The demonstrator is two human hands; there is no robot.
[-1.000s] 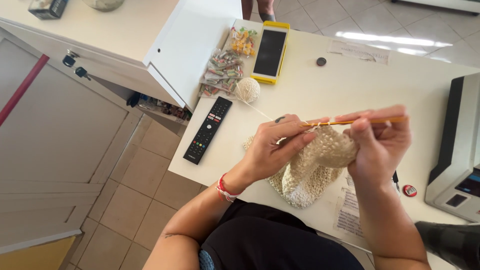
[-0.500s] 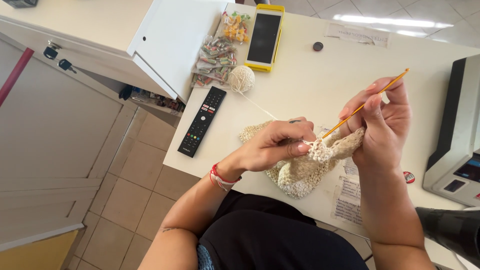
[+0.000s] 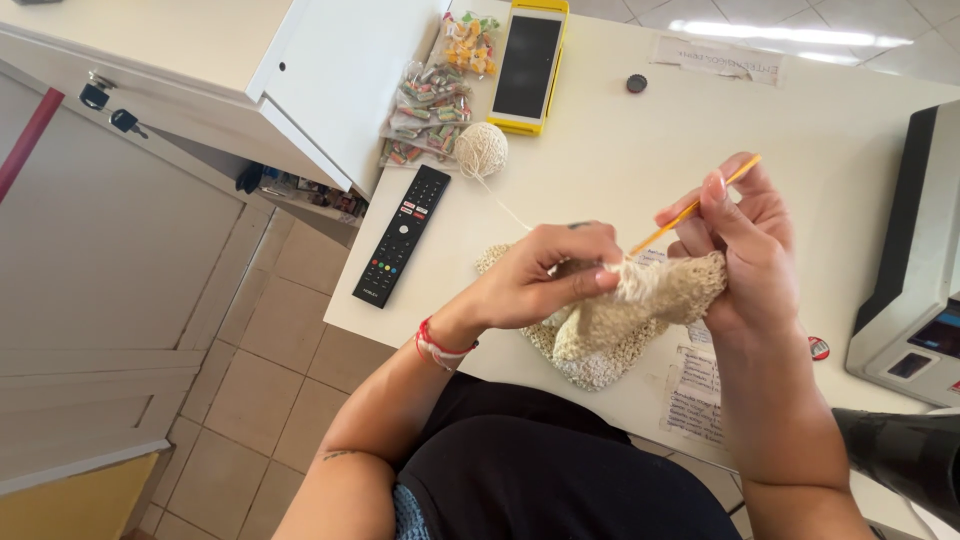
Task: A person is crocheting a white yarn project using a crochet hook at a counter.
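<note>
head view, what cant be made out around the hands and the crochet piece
- Hook tip: the orange crochet hook runs from the right hand into the crochet piece; its working end is hidden by the yarn.
- Left hand fingers pinching the piece: tips partly buried in it.
- Grey machine: cut off by the right edge.
- Paper note: writing too small to read.

A cream crocheted piece (image 3: 620,325), loosely netted, is lifted and bunched at its upper edge, its lower part draping onto the white table. A slim orange crochet hook (image 3: 695,207) slants toward two o'clock above it.
</note>
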